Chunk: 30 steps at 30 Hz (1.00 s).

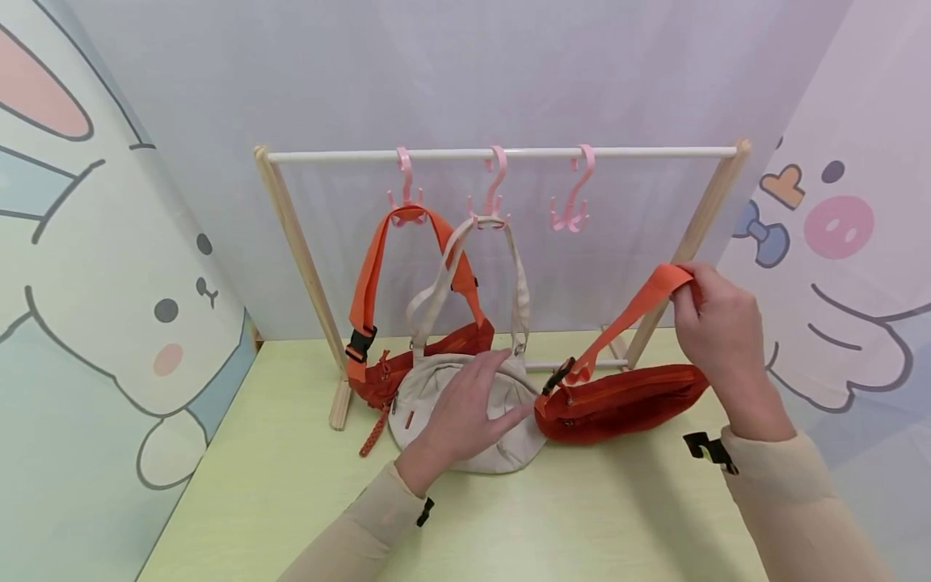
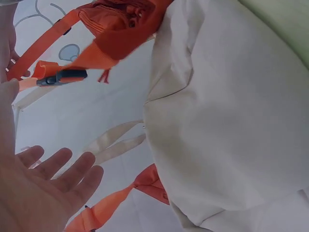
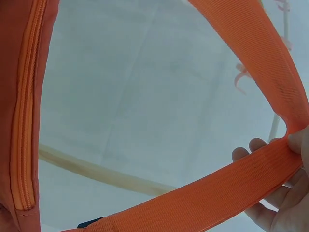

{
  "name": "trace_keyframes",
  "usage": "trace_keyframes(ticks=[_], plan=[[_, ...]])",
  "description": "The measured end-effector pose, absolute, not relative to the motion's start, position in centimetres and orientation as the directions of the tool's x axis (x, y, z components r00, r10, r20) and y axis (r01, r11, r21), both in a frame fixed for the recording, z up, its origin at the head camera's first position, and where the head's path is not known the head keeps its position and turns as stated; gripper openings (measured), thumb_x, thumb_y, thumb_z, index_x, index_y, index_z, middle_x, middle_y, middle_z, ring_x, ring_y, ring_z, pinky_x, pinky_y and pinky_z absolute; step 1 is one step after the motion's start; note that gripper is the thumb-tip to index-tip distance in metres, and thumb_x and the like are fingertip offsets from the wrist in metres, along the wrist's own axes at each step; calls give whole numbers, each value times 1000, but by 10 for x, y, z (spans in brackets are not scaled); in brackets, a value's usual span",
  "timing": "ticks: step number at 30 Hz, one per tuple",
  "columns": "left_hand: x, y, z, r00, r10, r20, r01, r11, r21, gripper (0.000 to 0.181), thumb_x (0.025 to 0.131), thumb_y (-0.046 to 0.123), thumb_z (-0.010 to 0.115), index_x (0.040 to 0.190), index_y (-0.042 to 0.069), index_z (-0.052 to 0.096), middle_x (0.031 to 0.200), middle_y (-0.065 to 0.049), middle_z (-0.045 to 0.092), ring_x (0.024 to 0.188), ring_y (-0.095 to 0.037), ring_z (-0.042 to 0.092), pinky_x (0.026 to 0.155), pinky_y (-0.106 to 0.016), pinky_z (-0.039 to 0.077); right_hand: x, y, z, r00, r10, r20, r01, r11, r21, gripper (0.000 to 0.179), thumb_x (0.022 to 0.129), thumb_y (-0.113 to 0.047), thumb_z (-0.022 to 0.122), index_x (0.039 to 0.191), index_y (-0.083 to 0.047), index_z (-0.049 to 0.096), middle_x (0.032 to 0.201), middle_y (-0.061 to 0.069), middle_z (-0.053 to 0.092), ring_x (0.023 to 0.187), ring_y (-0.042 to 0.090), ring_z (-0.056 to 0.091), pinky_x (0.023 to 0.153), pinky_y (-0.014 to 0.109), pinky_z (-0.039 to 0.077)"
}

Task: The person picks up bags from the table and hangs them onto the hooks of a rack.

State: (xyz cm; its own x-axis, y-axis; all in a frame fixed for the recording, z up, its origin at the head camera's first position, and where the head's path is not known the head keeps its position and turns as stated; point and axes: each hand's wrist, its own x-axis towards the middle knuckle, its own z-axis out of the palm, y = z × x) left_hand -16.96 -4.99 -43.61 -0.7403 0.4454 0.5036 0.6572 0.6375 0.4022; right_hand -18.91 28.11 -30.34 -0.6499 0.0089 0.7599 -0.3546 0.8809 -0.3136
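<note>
My right hand (image 1: 720,323) grips the orange strap (image 1: 643,301) of a red waist bag (image 1: 618,412), which hangs low at the right, close over the table. In the right wrist view, thumb and fingers pinch the folded strap (image 3: 212,198). My left hand (image 1: 469,408) has its fingers extended in front of a beige shoulder bag (image 1: 502,459), thumb pointing toward the red bag's buckle end. That beige bag hangs by its strap from the middle pink hook (image 1: 495,182). Behind it at the left, a second red waist bag (image 1: 381,381) hangs from the left pink hook (image 1: 406,179).
A rack with a white rail (image 1: 451,154) and wooden legs (image 1: 301,250) stands at the back of the pale yellow table (image 1: 269,485). The right pink hook (image 1: 578,194) carries no bag. Cartoon-printed cloth (image 1: 174,283) surrounds the table.
</note>
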Motion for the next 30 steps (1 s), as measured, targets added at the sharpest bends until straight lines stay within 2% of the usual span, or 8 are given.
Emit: trace_keyframes(ticks=[4, 11, 16, 23, 30], plan=[[-170, -46, -428, -720, 436, 539, 676, 616, 405, 82, 98, 55, 72, 160, 12, 40, 152, -5, 53, 137, -20, 53, 114, -40, 46, -186, 275, -298, -619, -20, 785, -377, 885, -274, 28, 108, -13, 53, 120, 2, 73, 78, 16, 66, 55, 27, 46, 59, 22, 32], [-169, -35, -411, -687, 408, 601, 707, 563, 427, 81, 98, 50, 75, 158, 8, 43, 151, -6, 55, 136, -22, 54, 111, -41, 48, -181, 262, -289, -580, -73, 812, -420, 880, -221, 25, 106, -11, 57, 121, 0, 74, 75, 13, 64, 56, 24, 46, 58, 25, 33], [-167, -23, -397, -670, 373, 642, 722, 527, 448, 80, 96, 48, 77, 157, 7, 45, 150, -6, 56, 133, -22, 57, 108, -41, 51, -178, 252, -283, -547, -95, 832, -444, 875, -192, 25, 105, -9, 58, 122, -1, 75, 72, 11, 61, 53, 22, 41, 54, 29, 31], [-166, -7, -373, -620, 317, 718, 751, 504, 426, 81, 94, 43, 81, 156, 7, 43, 151, -7, 55, 132, -21, 58, 108, -37, 51, -175, 234, -274, -496, -120, 860, -502, 848, -171, 26, 103, -9, 61, 123, -1, 76, 72, 11, 61, 52, 20, 40, 52, 29, 31], [-170, 12, -341, -576, 265, 773, 768, 500, 401, 80, 95, 39, 81, 155, 3, 41, 145, -10, 58, 123, -23, 62, 100, -35, 55, -175, 212, -269, -448, -126, 885, -546, 823, -159, 24, 100, -5, 66, 120, 3, 76, 66, 12, 59, 48, 15, 35, 48, 29, 30]])
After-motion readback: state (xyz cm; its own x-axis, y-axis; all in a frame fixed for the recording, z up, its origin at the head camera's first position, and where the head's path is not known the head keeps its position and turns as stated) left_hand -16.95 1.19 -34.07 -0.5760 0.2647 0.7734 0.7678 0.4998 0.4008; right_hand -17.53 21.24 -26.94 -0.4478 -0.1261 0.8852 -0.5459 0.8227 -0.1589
